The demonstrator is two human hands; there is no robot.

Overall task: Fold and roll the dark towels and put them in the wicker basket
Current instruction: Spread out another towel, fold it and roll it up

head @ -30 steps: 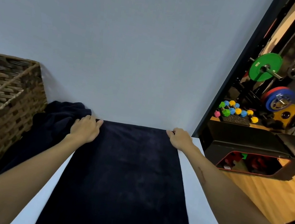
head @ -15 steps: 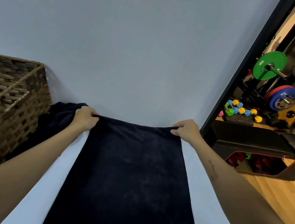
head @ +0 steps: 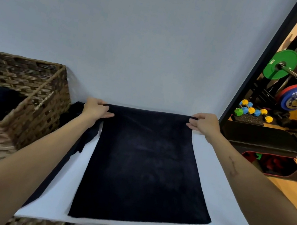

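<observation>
Pretty clearly a home gym: right of the white table (head: 204, 217) there's a green weight plate (head: 277, 63) on a bar, colourful dumbbells (head: 251, 111) below it, and a black padded bench (head: 270, 138) on wood flooring.

Your dark towel (head: 144, 163): matt, napped cloth. Wicker basket (head: 32, 100) at nine o'clock: rough woven fibre. Table (head: 216, 183): smooth, matt white.

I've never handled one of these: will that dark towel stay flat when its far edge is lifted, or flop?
Probably flop: the dark towel sags between the left hand and right hand pinching its far corners. It looks soft and light, since fingertips alone raise it. Its near end seems to cling to the white table, not slide.
</observation>
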